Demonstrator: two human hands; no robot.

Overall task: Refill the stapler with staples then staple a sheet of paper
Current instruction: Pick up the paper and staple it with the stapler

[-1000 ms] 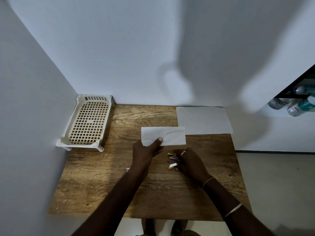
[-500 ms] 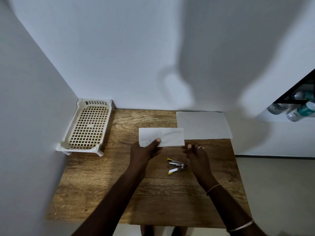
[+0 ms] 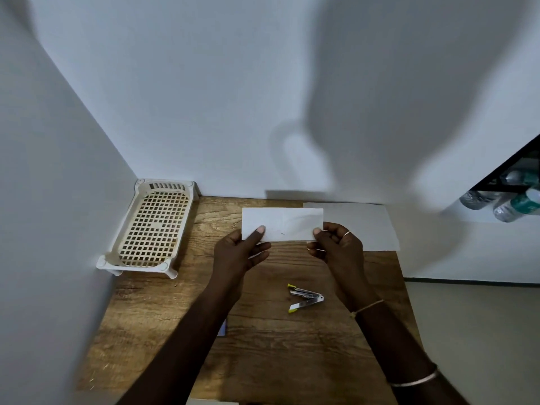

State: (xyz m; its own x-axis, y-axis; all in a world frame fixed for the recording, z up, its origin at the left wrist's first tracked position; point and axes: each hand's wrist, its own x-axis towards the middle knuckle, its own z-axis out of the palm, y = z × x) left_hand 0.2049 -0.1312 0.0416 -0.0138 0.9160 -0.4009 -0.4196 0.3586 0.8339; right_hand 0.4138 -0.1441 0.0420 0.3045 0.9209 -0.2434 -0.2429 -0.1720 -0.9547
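L hand [image 3: 239, 252] + R hand [image 3: 340, 247] both hold the folded sheet [image 3: 282, 222] up off the tabletop [image 3: 292, 361]. Each pinches a lower corner, thumb on the near face, other fingers [image 3: 257, 255] curled behind.

Stapler [image 3: 305, 298] lies on the tabletop, nearer the body than the sheet and just L of the R wrist. No hand on it; its arms are splayed in a V.

Step, as I read it: handling or checking the sheet. Tiny mark near the sheet's lower edge, too small to say if it's a staple.

Next move prob. needs one hand freed for the stapler, the other keeping the sheet steady.

Surface: wood-grain top. A flat sheet [image 3: 359, 226] lies at the far R; a cream lattice tray [image 3: 152, 226] sits in the far L corner. A small item [image 3: 222, 327] shows beside the L forearm, unclear what.

Room: plain pale walls. Bottles [image 3: 508, 200] on a dark shelf, far R.
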